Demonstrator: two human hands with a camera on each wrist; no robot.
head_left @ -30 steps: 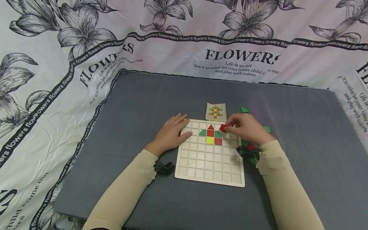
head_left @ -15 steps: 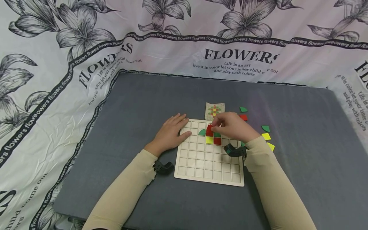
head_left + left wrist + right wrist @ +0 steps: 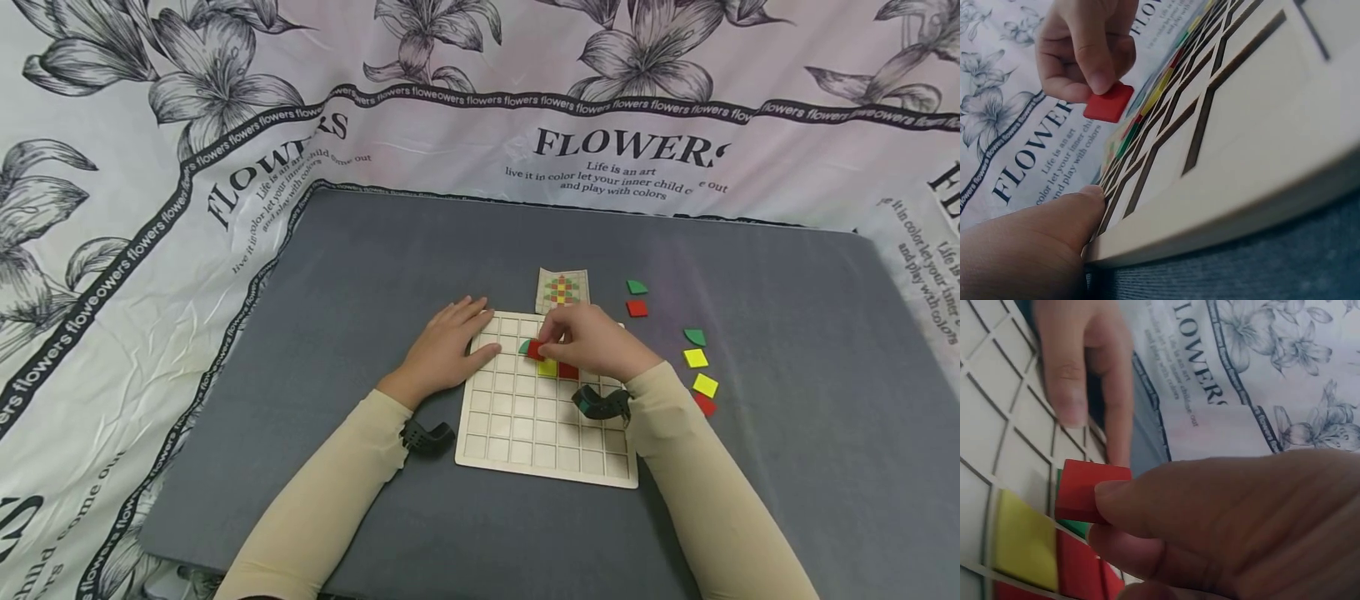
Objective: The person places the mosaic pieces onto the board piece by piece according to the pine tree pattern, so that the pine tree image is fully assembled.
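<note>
My right hand (image 3: 588,340) pinches a red square tile (image 3: 534,349) between thumb and fingers, just above the pale gridded wooden board (image 3: 546,429). In the right wrist view the thumb lies on the face of the red tile (image 3: 1075,487), which is tilted and apart from the grid. On the board lie a green quarter-round tile (image 3: 523,347), a yellow square tile (image 3: 547,368) and another red square (image 3: 567,372); the right hand hides others. My left hand (image 3: 442,350) rests at the board's upper left edge, fingers straight, thumb over the rim.
Behind the board lies a small pattern card (image 3: 562,287), partly hidden. Loose tiles lie to the right: a green one (image 3: 637,287), a red one (image 3: 637,308), another green (image 3: 694,337), yellow squares (image 3: 695,357) and a red piece (image 3: 704,405) partly under the sleeve.
Holding the red tile, my right hand has moved left across the board, from right of the coloured tiles to beside the green quarter-round. My left hand stays in place.
</note>
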